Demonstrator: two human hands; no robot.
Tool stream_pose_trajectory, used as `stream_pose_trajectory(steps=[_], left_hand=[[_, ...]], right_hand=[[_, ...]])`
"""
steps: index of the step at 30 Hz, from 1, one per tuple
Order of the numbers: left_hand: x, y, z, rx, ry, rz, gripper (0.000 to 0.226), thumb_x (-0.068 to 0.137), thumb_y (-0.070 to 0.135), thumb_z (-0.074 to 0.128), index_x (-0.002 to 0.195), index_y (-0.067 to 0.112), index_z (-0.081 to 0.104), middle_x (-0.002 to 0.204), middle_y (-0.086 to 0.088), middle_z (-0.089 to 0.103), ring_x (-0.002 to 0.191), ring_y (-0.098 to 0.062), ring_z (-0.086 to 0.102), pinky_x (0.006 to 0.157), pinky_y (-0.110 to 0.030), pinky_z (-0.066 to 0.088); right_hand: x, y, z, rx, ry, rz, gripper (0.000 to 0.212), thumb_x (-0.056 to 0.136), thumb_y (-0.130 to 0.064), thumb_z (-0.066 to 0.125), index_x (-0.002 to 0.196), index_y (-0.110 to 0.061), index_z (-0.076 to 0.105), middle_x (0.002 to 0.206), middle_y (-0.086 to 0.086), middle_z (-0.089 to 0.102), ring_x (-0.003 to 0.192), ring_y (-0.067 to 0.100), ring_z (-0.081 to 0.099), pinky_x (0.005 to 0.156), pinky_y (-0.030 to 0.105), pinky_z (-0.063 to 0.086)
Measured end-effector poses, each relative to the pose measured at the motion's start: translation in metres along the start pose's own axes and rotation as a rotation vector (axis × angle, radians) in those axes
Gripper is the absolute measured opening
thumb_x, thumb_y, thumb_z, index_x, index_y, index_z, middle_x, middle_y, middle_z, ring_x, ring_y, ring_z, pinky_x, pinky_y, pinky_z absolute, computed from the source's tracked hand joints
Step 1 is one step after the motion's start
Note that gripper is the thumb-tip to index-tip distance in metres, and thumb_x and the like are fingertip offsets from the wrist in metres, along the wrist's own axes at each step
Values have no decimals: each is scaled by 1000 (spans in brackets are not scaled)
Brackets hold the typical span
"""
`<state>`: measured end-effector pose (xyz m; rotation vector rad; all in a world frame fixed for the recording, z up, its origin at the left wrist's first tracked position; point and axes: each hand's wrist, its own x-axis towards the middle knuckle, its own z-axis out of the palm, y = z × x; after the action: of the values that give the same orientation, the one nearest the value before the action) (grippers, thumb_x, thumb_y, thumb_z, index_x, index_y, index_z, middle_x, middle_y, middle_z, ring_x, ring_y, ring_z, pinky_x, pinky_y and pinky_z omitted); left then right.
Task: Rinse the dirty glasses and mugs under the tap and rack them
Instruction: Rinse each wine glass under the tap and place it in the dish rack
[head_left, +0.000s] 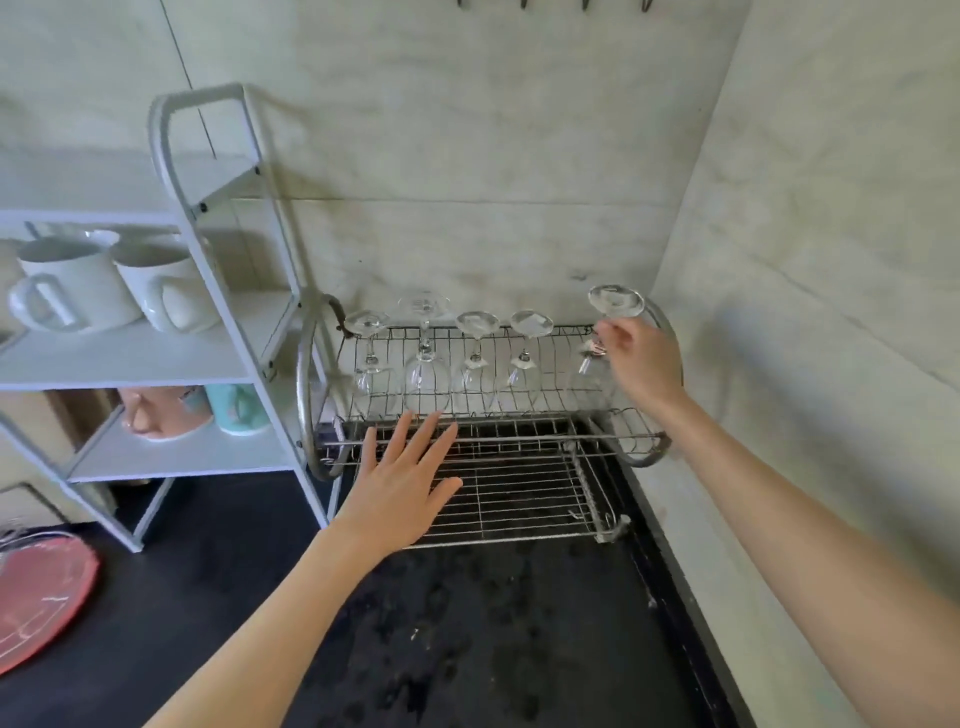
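Your right hand (640, 358) pinches the stem of an upturned wine glass (602, 343) at the right end of the wire rack (519, 436), close to its curved side bar and the wall; whether the bowl has seated is unclear. Four glasses (447, 358) stand inverted to its left. Your left hand (402, 486) hovers flat, fingers spread, over the bare lower tier.

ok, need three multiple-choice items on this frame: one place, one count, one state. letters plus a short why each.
1. Where do the white mugs stand?
A. on the white shelf unit, left of the dish rack
B. on the dish rack's lower tier
C. on the counter

2. How many stemmed glasses stand upside down on the dish rack?
A. two
B. five
C. eight

3. What is the right hand doing?
A. hanging idle
B. holding a mug
C. pinching the stem of the rightmost glass

Answers: 1 A, both sit on the shelf; 2 B, five feet point up; 3 C, fingers close on the stem.
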<state>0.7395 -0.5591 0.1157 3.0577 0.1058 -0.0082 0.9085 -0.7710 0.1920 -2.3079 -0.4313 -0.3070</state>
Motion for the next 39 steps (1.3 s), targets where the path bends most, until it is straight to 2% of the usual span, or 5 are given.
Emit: stream_pose_trajectory(steps=[2,7,18,29,39], left_hand=[[2,1,6,6,-6,-28,77,78,67,-6,146,32,-9,150,7,-20,140,-22,-22,111,-48,-13],[-1,1,16,9,55,-34,87,65,75,-28,140,35,-12,150,8,-16,139,-22,-19,108,-43,-18],[-1,0,28,79,140,-59,63,89,54,25,146,28,20,151,0,21,139,-26,17,109,-53,12],[-3,0,24,61,111,-74,69,81,63,8,144,39,-5,155,8,-6,141,-19,-12,110,-43,-15],[-2,4,16,47,42,-98,72,71,66,-3,136,43,-20,149,13,-20,137,-13,-22,108,-40,-21]], right_hand=[[19,14,14,-8,-67,14,32,99,-23,44,117,-3,61,110,11,67,75,14,59,62,-2,34],[38,43,45,0,-163,28,33,100,-25,41,116,-4,61,112,12,66,102,25,63,82,25,43],[49,55,67,9,-220,-43,33,99,-25,42,117,-3,60,112,10,66,90,14,59,75,21,39],[47,64,69,87,-217,-16,31,99,-24,42,116,-4,59,111,10,64,104,21,59,79,22,39],[50,68,65,40,-231,-88,28,100,-21,40,107,-4,62,100,10,64,82,15,56,72,24,41]])
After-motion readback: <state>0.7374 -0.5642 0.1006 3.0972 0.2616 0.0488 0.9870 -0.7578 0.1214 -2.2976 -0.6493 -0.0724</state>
